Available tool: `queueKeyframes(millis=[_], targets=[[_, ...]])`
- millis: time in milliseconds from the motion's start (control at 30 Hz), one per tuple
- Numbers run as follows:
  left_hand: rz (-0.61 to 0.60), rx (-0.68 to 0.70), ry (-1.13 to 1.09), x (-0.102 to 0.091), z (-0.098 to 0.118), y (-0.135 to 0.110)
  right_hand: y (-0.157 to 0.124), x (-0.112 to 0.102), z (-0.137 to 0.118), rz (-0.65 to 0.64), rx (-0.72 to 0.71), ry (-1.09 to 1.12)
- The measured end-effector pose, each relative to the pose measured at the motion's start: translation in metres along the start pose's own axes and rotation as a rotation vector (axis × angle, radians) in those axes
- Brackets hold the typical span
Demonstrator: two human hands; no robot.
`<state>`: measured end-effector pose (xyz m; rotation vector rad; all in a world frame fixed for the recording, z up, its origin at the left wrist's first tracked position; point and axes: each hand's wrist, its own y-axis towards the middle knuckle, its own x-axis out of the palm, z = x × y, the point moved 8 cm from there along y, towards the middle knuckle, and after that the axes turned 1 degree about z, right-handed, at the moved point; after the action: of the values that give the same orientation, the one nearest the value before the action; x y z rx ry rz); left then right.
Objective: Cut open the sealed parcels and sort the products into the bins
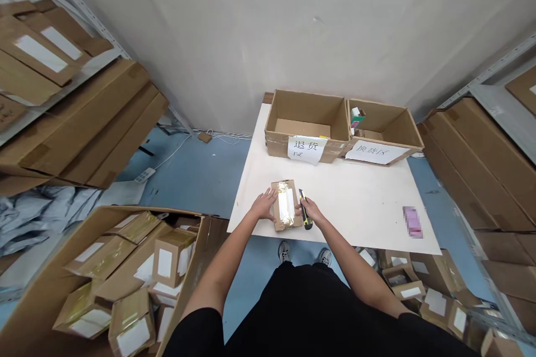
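Note:
A small taped cardboard box [277, 223] with white labels lies near the front edge of the white table [355, 201]. My left hand [265, 204] rests against its left side with the fingers spread. On the other side, my right hand [311, 210] is closed around a black and yellow utility knife [307, 218], close to the box's right edge. Whether the blade is out, I cannot tell.
Two open cardboard bins with handwritten signs, a left bin [278, 148] and a right bin [412, 128], stand at the table's back. A blurred pink item [412, 222] lies at right. A large carton [205, 240] of parcels stands left; loaded shelves flank both sides.

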<state>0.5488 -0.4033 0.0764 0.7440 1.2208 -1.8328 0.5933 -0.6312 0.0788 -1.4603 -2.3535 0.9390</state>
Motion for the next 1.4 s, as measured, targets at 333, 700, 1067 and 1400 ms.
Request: queueKeyframes(millis=[333, 700, 1067, 1400], targets=[[-0.026, 0.128, 0.117, 0.005, 0.117, 0.095, 0.004, -0.113, -0.019, 0.261, -0.062, -0.301], [-0.1, 0.102, 0.198, 0.004, 0.165, 0.132, 0.042, -0.137, -0.06, 0.3, -0.129, -0.822], [-0.119, 0.076, 0.21, 0.006, 0.17, 0.134, 0.043, -0.115, -0.05, 0.293, -0.099, -0.98], [-0.154, 0.044, 0.249, 0.002, 0.171, 0.132, 0.037, -0.109, -0.043, 0.203, 0.028, -0.984]])
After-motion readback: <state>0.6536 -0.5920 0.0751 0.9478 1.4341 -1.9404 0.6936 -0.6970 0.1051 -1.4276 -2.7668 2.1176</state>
